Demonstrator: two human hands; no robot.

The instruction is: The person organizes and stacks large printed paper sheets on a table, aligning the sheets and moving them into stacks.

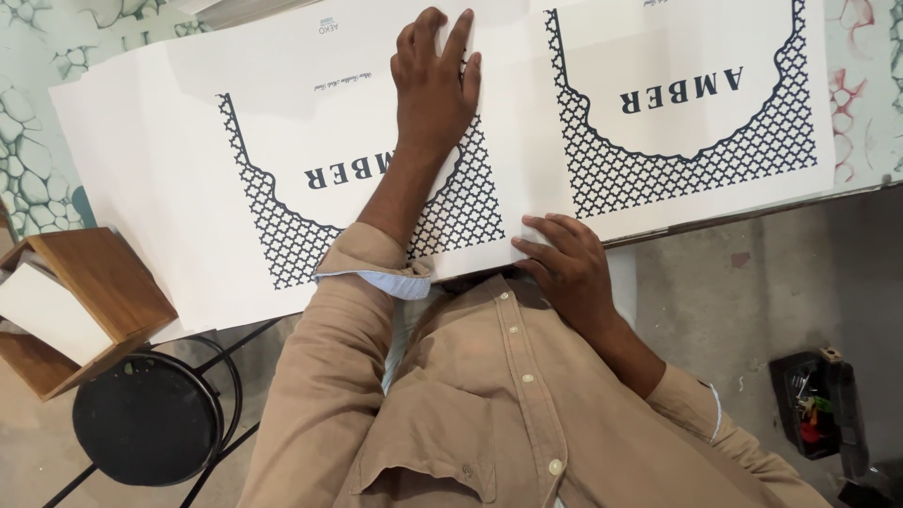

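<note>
The printed white sheet [235, 188] covers the table; a black stool [146, 419] and wooden box [85, 301] crowd the left, seemingly open floor [743, 282] right.

Guy's wearing a tan button-up shirt [470, 395] with pale buttons and a chest pocket. Sleeve cuffs [376, 273] are turned back, showing light blue lining.

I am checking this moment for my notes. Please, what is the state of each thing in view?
Printed white sheet: lying flat on the table.
Left hand: open, palm pressed on the sheet.
Right hand: open, fingers on the sheet's near edge.
Black stool: upright, unoccupied.
Wooden box: tilted, open side showing.
</note>
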